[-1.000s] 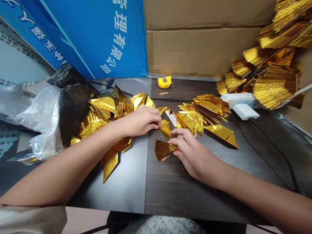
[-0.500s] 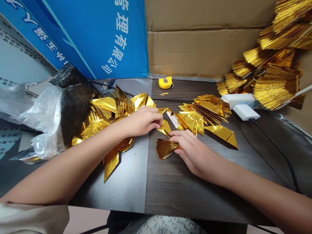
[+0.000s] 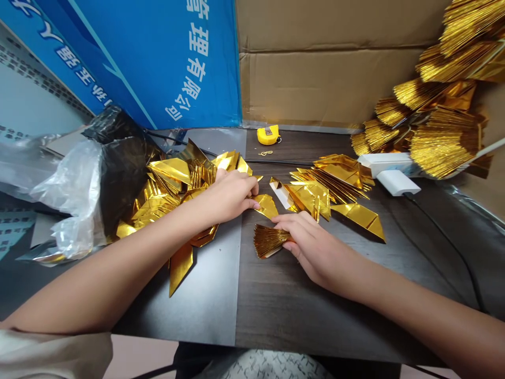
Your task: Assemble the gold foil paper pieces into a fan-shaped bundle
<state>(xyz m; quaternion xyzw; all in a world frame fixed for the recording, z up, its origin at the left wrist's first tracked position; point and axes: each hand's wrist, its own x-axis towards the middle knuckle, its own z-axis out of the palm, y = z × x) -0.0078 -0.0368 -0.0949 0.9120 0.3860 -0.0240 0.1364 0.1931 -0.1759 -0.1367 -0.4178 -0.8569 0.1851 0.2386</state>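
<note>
My left hand pinches a folded gold paper piece near the middle of the dark table. Just to its right, my right hand is closed on a fanned stack of gold paper, whose pleated end points left; one fingertip reaches the lower corner of the piece in my left hand. Under and beyond my left forearm lies a loose heap of folded gold paper. Behind my right hand are more folded gold pieces and a layered gold stack.
A yellow tape measure sits near the cardboard at the back. Gold fans are piled at the right by a white power strip with a plug and black cable. Plastic bags stand at left.
The gold strip that spanned from my left fingers toward the pieces on the right has drawn back left. The small piece between my hands now shows more of its face. My right hand has barely moved.
</note>
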